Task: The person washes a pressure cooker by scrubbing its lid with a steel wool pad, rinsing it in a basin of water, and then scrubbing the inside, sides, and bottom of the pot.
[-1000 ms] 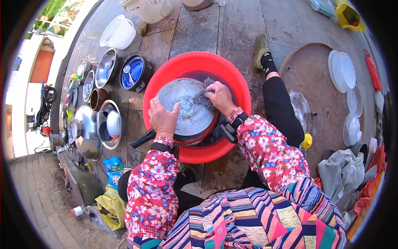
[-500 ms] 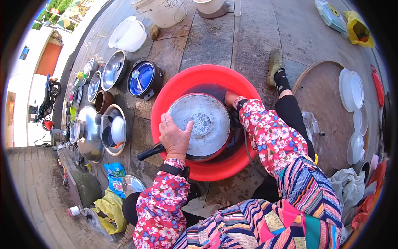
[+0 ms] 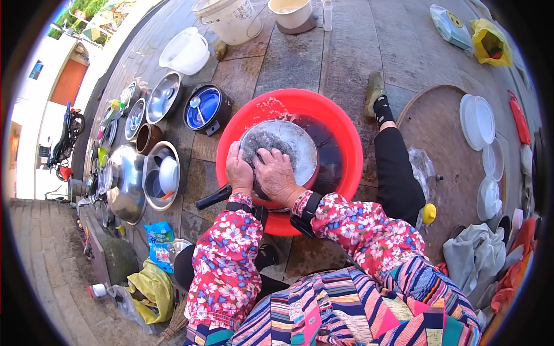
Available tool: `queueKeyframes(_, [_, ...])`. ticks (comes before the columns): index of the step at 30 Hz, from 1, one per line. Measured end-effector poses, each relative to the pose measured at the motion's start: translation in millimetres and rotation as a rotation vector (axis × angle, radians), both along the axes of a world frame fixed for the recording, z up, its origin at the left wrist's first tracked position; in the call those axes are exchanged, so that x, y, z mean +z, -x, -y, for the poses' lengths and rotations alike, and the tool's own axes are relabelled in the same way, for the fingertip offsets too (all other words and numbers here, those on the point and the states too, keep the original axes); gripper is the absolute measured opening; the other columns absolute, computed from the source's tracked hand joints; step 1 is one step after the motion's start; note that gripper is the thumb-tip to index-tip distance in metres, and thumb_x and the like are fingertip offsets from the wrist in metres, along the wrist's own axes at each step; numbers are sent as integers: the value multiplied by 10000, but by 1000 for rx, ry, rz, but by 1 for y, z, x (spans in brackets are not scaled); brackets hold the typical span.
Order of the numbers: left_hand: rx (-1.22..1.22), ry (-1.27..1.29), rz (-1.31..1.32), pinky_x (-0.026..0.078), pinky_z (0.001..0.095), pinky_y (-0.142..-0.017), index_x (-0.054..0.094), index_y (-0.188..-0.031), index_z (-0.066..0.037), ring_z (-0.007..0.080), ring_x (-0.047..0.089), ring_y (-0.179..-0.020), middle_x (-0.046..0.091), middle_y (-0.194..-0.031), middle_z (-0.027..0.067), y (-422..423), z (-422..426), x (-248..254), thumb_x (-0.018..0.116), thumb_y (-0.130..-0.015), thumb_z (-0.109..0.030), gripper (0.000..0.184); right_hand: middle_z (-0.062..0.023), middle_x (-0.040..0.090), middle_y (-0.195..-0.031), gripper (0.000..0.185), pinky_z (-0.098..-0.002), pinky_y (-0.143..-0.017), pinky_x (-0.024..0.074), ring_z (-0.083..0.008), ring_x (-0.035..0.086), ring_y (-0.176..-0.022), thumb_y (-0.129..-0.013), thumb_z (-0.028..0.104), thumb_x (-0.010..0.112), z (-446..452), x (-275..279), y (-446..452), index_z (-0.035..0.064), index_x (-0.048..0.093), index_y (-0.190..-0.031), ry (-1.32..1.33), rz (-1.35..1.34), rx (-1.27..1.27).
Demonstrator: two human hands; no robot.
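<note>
An upturned frying pan point(image 3: 303, 155) with a black handle point(image 3: 213, 198) sits in a red plastic basin point(image 3: 351, 138) of dark water point(image 3: 330, 153). My left hand point(image 3: 238, 173) grips the pan's left edge, near the handle. Fingers bent, my right hand point(image 3: 278, 176) presses on the pan's grey underside beside my left. Whatever lies under those fingers is hidden. Around the fingertips spreads a dark, mottled wet patch point(image 3: 262, 141). Droplets point(image 3: 271, 106) show against the basin's far wall.
Left of the basin stand a blue-lined pot point(image 3: 202, 109), steel bowls point(image 3: 163, 98) and a large metal basin point(image 3: 126, 181). White buckets point(image 3: 231, 20) are at the back. On the right, a round wooden board point(image 3: 444, 124) carries plastic lids point(image 3: 478, 121).
My right hand has come out of the water onto the pan's underside. A wet, mottled patch and splashing drops have appeared. My left hand has slid to the pan's edge.
</note>
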State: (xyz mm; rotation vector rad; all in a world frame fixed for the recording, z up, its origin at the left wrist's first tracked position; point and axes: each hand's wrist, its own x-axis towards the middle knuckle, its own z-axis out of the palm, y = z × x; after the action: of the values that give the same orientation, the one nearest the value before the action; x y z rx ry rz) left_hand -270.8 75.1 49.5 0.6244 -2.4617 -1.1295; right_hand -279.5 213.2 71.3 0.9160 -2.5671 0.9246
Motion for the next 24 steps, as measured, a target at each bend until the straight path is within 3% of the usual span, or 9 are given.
queueKeyframes(3, [-41, 56, -4, 323, 351, -1061, 538, -1246, 10, 283, 462, -1245, 513, -1316, 172, -6, -2, 7, 448, -920, -146, 373, -63, 547, -1165, 352, -450, -862, 394, -308, 486, -1096, -835, 287, 562, -27, -17, 36, 135, 615, -1149, -52, -121, 6])
queueKeyframes(5, [-70, 51, -35, 311, 347, -1070, 530, -1255, 13, 287, 446, -1257, 501, -1328, 173, -2, 0, 5, 448, -918, -143, 380, -85, 514, -1258, 427, -509, -905, 372, -340, 458, -1145, -851, 367, 540, -39, -28, 86, 166, 566, -1227, -133, 257, -75])
queueKeyframes(6, [-104, 23, -33, 295, 340, -1081, 525, -1262, 14, 277, 429, -1274, 492, -1340, 166, 1, 6, 2, 447, -919, -149, 388, -90, 496, -1286, 451, -531, -919, 358, -354, 440, -1167, -852, 397, 530, -32, -25, 85, 175, 555, -1243, -160, 284, -72])
queueKeyframes(10, [-58, -887, -85, 344, 340, -1037, 479, -1307, 11, 236, 486, -1198, 523, -1295, 134, 2, 13, 13, 375, -980, -312, 471, -103, 437, -1365, 524, -617, -978, 271, -421, 341, -1272, -849, 486, 506, 21, 6, 49, 191, 536, -1281, -174, 294, 41])
queueKeyframes(13, [-121, -1073, 60, 345, 337, -1036, 410, -1356, -21, 226, 469, -1212, 486, -1330, 128, -3, 21, 13, 291, -990, -476, 596, -86, 467, -1334, 451, -584, -948, 299, -404, 389, -1227, -842, 410, 532, 30, 12, 1, 180, 573, -1228, -67, 174, -1])
queueKeyframes(14, [-120, -1026, -12, 354, 358, -1020, 449, -1323, 22, 268, 487, -1185, 517, -1292, 155, -3, 15, 10, 345, -963, -502, 644, -92, 486, -1313, 438, -560, -946, 312, -409, 409, -1202, -844, 399, 539, 21, 11, -5, 166, 582, -1212, -44, 145, -1])
queueKeyframes(17, [-236, -723, 22, 330, 349, -1051, 395, -1365, -16, 243, 453, -1228, 473, -1342, 130, -9, 2, 28, 289, -974, -531, 655, -83, 521, -1269, 382, -501, -944, 341, -382, 442, -1164, -844, 345, 562, -28, -5, -15, 139, 606, -1162, -35, 124, -41])
queueKeyframes(21, [-144, 3, 52, 281, 394, -1078, 429, -1333, 24, 328, 396, -1284, 448, -1365, 200, -8, 6, 6, 445, -939, -344, 540, -81, 552, -1118, 333, -453, -919, 378, -339, 463, -1100, -794, 280, 641, -88, -21, -17, 126, 624, -1088, 34, 203, -193])
queueKeyframes(24, [-55, 238, 224, 364, 445, -999, 420, -1313, 14, 357, 443, -1215, 473, -1322, 192, -6, -9, 9, 517, -883, -286, 534, -84, 546, -1008, 304, -425, -848, 403, -301, 477, -1019, -728, 295, 699, -88, -19, -23, 114, 627, -962, 35, 159, -183])
